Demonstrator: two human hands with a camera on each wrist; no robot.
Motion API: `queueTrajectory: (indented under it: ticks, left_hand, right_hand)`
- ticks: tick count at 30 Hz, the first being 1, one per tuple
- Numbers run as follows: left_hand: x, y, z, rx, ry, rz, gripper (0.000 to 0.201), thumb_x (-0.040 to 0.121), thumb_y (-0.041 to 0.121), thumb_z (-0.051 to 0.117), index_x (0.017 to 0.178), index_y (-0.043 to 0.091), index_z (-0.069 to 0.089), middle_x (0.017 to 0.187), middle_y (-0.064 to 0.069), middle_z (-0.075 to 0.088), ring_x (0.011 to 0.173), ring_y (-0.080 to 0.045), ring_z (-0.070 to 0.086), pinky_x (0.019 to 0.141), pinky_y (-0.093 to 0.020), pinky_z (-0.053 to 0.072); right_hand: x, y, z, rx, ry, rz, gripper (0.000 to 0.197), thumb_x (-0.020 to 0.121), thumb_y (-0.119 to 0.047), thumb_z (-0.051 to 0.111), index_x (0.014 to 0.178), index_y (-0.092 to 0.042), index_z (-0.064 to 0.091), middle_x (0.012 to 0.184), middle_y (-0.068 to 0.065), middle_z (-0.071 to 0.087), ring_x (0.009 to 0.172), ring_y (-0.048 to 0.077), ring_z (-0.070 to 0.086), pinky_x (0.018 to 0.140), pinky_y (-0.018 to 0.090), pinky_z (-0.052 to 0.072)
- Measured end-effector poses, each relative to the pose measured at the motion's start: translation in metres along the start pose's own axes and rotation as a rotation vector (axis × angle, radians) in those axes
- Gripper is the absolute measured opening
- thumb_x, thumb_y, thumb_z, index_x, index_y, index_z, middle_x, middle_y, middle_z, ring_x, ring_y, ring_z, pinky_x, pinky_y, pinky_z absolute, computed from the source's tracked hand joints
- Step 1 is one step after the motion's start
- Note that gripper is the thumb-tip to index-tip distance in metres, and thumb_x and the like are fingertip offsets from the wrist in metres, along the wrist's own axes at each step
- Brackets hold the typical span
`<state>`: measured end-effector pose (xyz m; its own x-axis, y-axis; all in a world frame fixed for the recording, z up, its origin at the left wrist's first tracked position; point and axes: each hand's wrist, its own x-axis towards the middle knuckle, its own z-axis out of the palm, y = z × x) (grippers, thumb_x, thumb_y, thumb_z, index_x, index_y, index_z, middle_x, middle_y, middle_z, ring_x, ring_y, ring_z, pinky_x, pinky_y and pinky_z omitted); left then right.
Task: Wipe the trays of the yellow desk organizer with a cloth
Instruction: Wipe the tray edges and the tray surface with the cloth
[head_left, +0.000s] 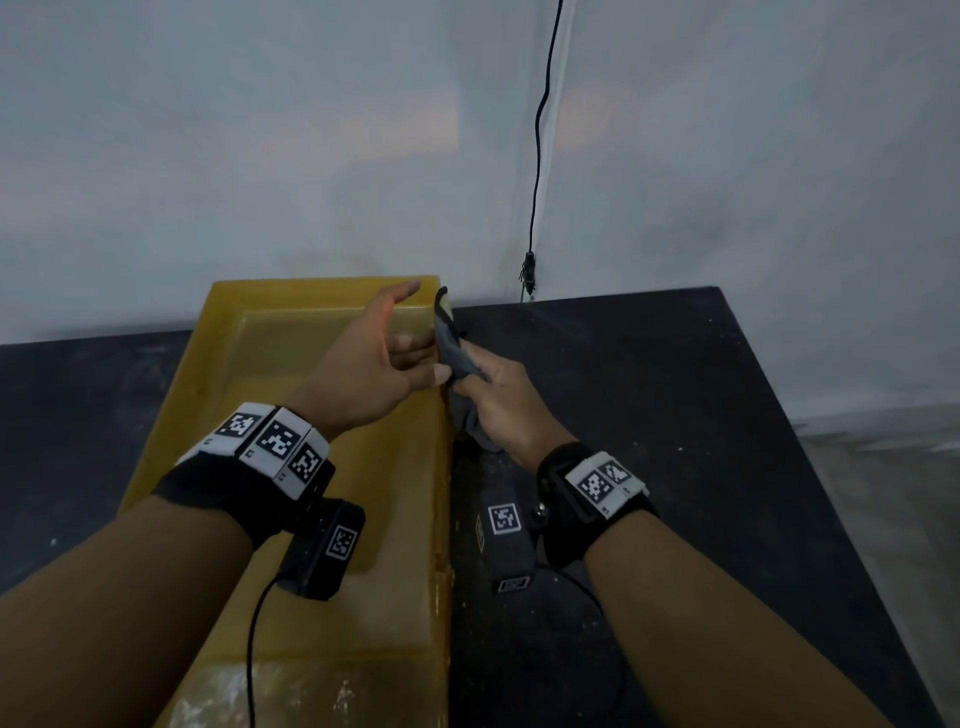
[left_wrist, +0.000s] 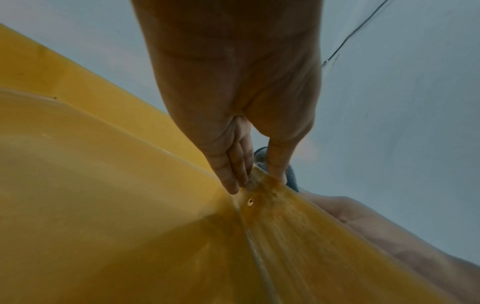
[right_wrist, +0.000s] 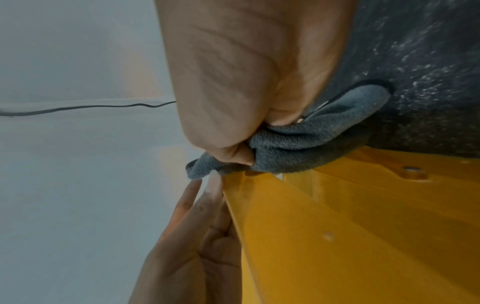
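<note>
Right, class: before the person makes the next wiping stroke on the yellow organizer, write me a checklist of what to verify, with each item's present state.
1. Cloth held firmly: ok, the right hand grips it bunched.
2. Cloth at the organizer: ok, it sits against the right rim.
3. Organizer steadied: ok, the left hand has straight fingers on that rim.
4. Left fingers out of the cloth's path: not ok, they lie right beside the cloth.
5. Top tray free of objects: ok, nothing shows in it.
6. Tray already clean: cannot tell; white marks show on the lower part.
</note>
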<state>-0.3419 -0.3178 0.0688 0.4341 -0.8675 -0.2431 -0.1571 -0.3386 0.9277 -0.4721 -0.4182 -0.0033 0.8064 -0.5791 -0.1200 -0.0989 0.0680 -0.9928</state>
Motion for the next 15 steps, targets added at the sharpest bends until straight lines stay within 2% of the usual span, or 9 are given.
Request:
queueTrajectory:
  ticks: [2,4,5,6,8,10,12,13,15]
  left_hand:
    - [-0.002,-0.001,0.001,-0.014,-0.007,0.000,0.084,0.087,-0.001,0.068,0.153,0.025,0.022,0.121,-0.005,0.069,0.115,-0.006,0.063,0.090,-0.022,0.054]
    - [-0.003,-0.002,0.002,-0.048,-0.003,-0.003,0.075,0.090,-0.004,0.062,0.152,0.021,0.027,0.115,0.001,0.071,0.115,-0.006,0.063,0.096,-0.027,0.053]
    - [-0.003,-0.003,0.003,-0.085,-0.006,-0.013,0.074,0.090,-0.007,0.060,0.152,0.019,0.028,0.114,0.001,0.071,0.115,-0.007,0.063,0.098,-0.029,0.052]
    - [-0.004,-0.004,0.003,-0.126,-0.013,-0.023,0.074,0.089,-0.010,0.059,0.152,0.017,0.029,0.117,-0.002,0.071,0.116,-0.009,0.063,0.099,-0.031,0.051]
    - [-0.010,-0.008,0.006,-0.182,-0.024,-0.036,0.078,0.088,-0.015,0.057,0.153,0.015,0.025,0.129,-0.009,0.065,0.123,-0.016,0.059,0.101,-0.031,0.049]
    - [-0.015,-0.010,0.009,-0.199,-0.031,-0.020,0.080,0.088,-0.018,0.054,0.154,0.013,0.022,0.140,-0.013,0.055,0.131,-0.021,0.051,0.101,-0.026,0.048]
    - [-0.020,-0.012,0.012,-0.182,-0.024,0.010,0.079,0.089,-0.019,0.051,0.154,0.012,0.021,0.149,-0.014,0.044,0.139,-0.022,0.042,0.101,-0.019,0.045]
    - [-0.021,-0.013,0.013,-0.171,-0.014,0.021,0.079,0.088,-0.020,0.050,0.154,0.012,0.022,0.152,-0.013,0.039,0.142,-0.021,0.038,0.102,-0.017,0.042]
    - [-0.023,-0.015,0.013,-0.155,0.014,0.035,0.079,0.088,-0.017,0.054,0.154,0.014,0.024,0.156,-0.013,0.034,0.143,-0.019,0.034,0.105,-0.019,0.041]
  right_hand:
    - [-0.013,0.002,0.004,-0.002,0.003,0.000,0.048,0.100,0.005,0.044,0.140,-0.018,0.057,0.094,0.006,0.067,0.071,-0.004,0.060,0.065,0.013,0.046]
    - [-0.024,0.006,0.006,-0.018,0.010,-0.013,0.050,0.100,0.007,0.042,0.145,-0.014,0.052,0.090,-0.014,0.064,0.068,-0.012,0.058,0.062,0.008,0.043]
    - [-0.028,0.007,0.008,-0.029,0.013,-0.018,0.052,0.100,0.008,0.042,0.147,-0.013,0.050,0.085,-0.025,0.061,0.066,-0.015,0.056,0.060,0.006,0.042]
    - [-0.032,0.009,0.009,-0.047,0.014,-0.021,0.054,0.100,0.008,0.042,0.149,-0.014,0.047,0.077,-0.030,0.058,0.061,-0.016,0.054,0.057,0.005,0.040]
    - [-0.040,0.013,0.012,-0.090,0.013,-0.015,0.056,0.100,0.007,0.043,0.151,-0.017,0.045,0.074,-0.032,0.054,0.058,-0.015,0.052,0.056,0.005,0.037]
    - [-0.049,0.013,0.017,-0.130,0.019,-0.019,0.057,0.099,0.002,0.045,0.152,-0.020,0.043,0.099,-0.024,0.058,0.075,-0.012,0.055,0.070,0.008,0.038]
    - [-0.060,0.014,0.020,-0.153,0.024,-0.036,0.057,0.099,0.000,0.047,0.152,-0.019,0.044,0.124,-0.012,0.062,0.098,0.006,0.066,0.085,0.016,0.044]
    - [-0.067,0.014,0.022,-0.157,0.022,-0.029,0.053,0.098,0.001,0.047,0.149,-0.016,0.048,0.123,-0.016,0.064,0.099,0.012,0.067,0.084,0.017,0.044]
    - [-0.083,0.017,0.026,-0.167,0.010,-0.014,0.035,0.097,0.005,0.047,0.128,-0.002,0.062,0.095,-0.033,0.063,0.083,-0.001,0.064,0.077,0.011,0.042]
